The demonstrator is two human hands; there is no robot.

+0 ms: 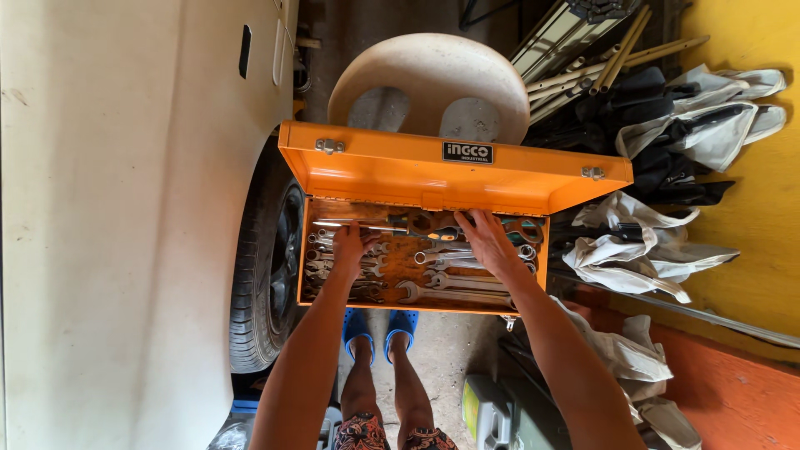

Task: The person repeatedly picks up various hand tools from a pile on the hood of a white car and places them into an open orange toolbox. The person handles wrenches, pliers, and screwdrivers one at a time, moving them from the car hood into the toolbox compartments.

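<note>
An orange metal toolbox (454, 171) stands open in front of me, lid raised away from me. Its tray holds several steel spanners (454, 287), a screwdriver (367, 225) and pliers with dark handles (521, 229). My left hand (350, 246) rests fingers-down on the spanners at the tray's left side. At the right of the tray's middle, my right hand (487, 242) reaches in with fingers spread over the tools near the back. Whether either hand grips a tool is hidden by the fingers.
A white car body (125, 208) and its tyre (267, 275) fill the left. A round pale stool (433, 79) stands behind the box. Crumpled cloths (642, 250) and rods lie at the right by a yellow wall. My feet in blue sandals (379, 329) show below.
</note>
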